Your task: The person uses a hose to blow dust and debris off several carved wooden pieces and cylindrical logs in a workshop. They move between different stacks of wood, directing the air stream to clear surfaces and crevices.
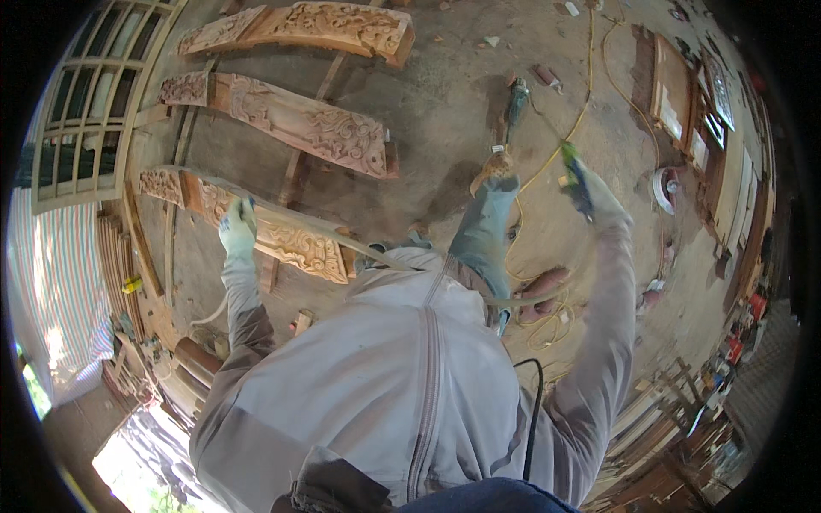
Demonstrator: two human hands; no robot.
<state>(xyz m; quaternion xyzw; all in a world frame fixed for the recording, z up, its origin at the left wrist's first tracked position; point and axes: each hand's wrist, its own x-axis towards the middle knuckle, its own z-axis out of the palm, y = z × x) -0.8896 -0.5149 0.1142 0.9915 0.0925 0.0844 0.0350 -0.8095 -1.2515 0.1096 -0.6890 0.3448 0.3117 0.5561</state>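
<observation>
A pale hose runs across the lowest carved wooden panel toward the person's body. The gloved left hand has its grip wrapped around the hose over the panel. The gloved right hand is raised, grip closed on a yellow cord trailing over the concrete floor. Two more carved panels lie beyond.

rough carved wood panel, matt concrete floor
</observation>
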